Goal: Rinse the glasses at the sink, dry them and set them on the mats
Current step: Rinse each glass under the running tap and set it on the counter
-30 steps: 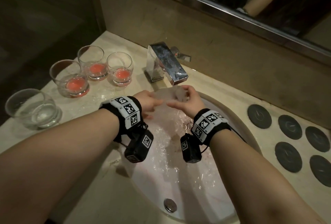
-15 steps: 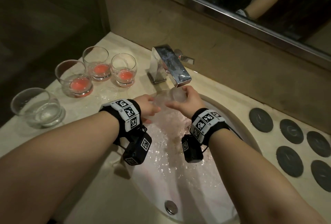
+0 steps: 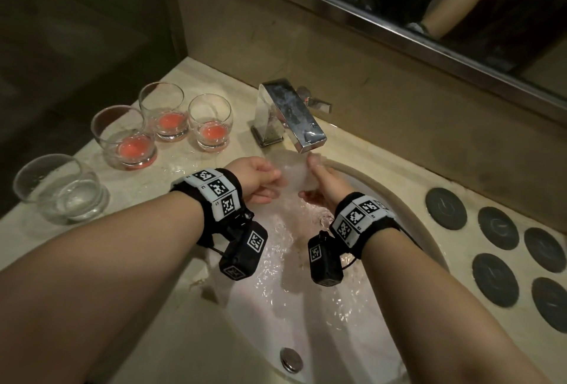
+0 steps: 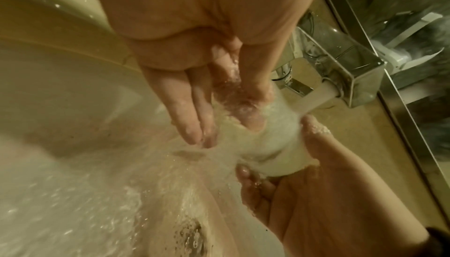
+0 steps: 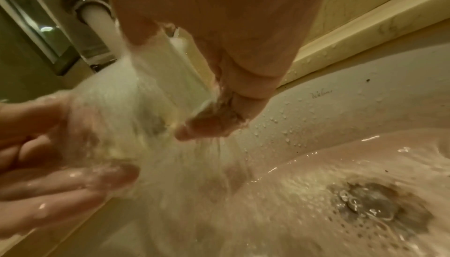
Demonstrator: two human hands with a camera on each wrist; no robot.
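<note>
Rinsing one tumbler (image 3: 293,173) under the faucet (image 3: 302,126), centre frame.
Right hand (image 3: 323,189) curled round its base, left hand (image 3: 259,181) fingers straight against its side; wet, slippery, breakable, best gripped low.

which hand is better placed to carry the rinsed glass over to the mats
Right. The right hand already grips the glass under the faucet, and the mats lie on its side. The left hand only touches the glass.

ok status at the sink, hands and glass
Right hand grips the glass under the running faucet; left hand touches it, fingers straight. Three red-stained glasses wait; mats bare. Nothing blocking.
</note>
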